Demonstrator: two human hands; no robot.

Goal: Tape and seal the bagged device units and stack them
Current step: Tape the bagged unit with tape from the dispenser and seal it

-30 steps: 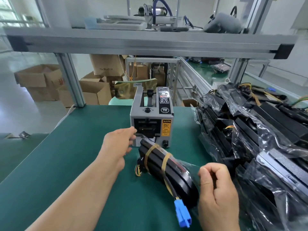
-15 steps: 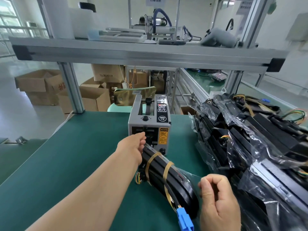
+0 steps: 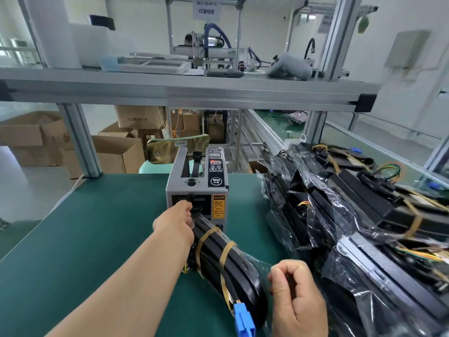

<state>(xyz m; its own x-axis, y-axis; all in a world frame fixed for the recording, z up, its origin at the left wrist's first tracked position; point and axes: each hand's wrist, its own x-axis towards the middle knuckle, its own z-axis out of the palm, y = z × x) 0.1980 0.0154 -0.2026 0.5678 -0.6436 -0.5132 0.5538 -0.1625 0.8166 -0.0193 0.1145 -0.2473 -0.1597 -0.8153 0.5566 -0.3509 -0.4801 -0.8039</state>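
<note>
Head view, the only one; places are given from the tape dispenser (image 3: 196,190).

- The dispenser stands upright at the middle of the green bench (image 3: 85,239), its outlet facing the person, so a strip can be drawn straight toward the work.
- The left hand (image 3: 175,222) is at the outlet, knuckles toward the camera and fingers curled into the slot. I cannot tell whether tape is between them, as the fingertips are hidden. Judged: it is fetching a strip.
- The bagged device unit (image 3: 226,259) lies on the bench just in front of the dispenser. Its far end nearly touches the dispenser's face and it runs diagonally back toward the person.
- The right hand (image 3: 296,297) is at the unit's near end and pinches the loose mouth of the clear bag (image 3: 257,263) between thumb and forefinger. This likely keeps the fold gathered until tape lands on it.
- A blue connector (image 3: 244,319) juts out at the near end, beside the right hand.
- To the right of the dispenser, a pile of bagged units (image 3: 352,215) leans in loose layers.

Count:
- One dispenser.
- One unit being worked.
- Two tan bands (image 3: 227,249) round that unit.
- One blue connector on that unit.
- Pile: several units. The bags overlap, so no exact figure.
</note>
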